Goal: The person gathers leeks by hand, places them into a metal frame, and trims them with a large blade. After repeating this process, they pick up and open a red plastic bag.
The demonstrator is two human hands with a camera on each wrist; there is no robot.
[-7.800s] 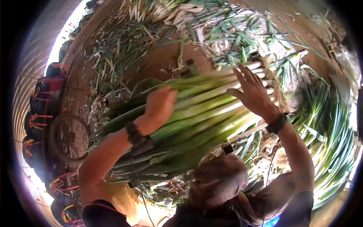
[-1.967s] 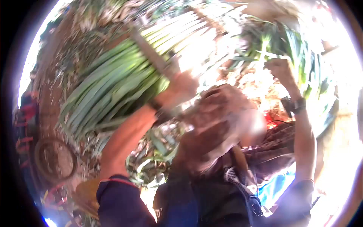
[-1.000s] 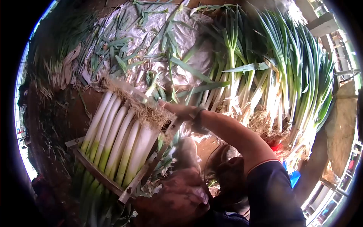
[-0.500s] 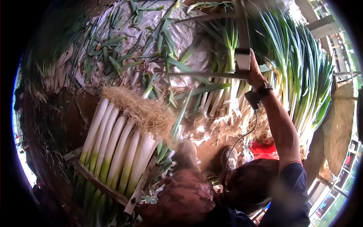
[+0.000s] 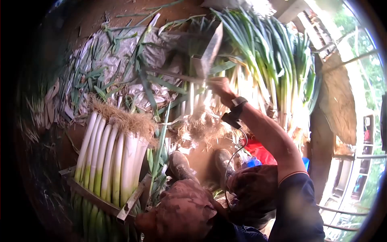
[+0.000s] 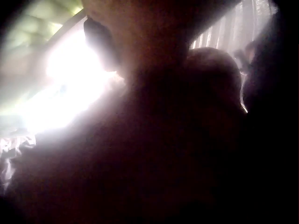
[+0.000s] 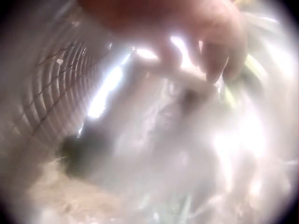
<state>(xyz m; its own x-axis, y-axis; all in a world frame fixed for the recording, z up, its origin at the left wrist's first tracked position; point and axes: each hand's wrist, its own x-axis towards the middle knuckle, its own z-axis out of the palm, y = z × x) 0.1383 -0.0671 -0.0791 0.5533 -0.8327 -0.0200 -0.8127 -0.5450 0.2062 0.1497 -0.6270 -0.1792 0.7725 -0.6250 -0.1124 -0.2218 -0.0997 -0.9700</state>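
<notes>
My right hand (image 5: 222, 89), lifted above the leek pile, grips a metal frame (image 5: 212, 48) with a broad flat bar and a thin arm that reaches left. In the right wrist view, curled fingers (image 7: 216, 60) hang over a pale, blurred edge. At lower left in the head view lies a thick row of leeks (image 5: 105, 155), white shanks side by side and a mat of roots (image 5: 125, 121) at the top end. A second metal frame (image 5: 94, 197) lies across their green part. The head view does not show my left hand; its wrist view has only a dark, brownish shape at the top.
Upright leeks (image 5: 278, 68) stand packed behind my right forearm. A pale sheet (image 5: 149, 56) strewn with leaf scraps covers the ground ahead. My shoes (image 5: 179, 163), a red bag (image 5: 260, 151) and a wooden post (image 5: 322, 133) are nearby.
Both hands were on the leeks at first. My right hand, at the root end one second ago, has since lifted the metal frame away to the right. The frame now slants, and the head view has turned right.
</notes>
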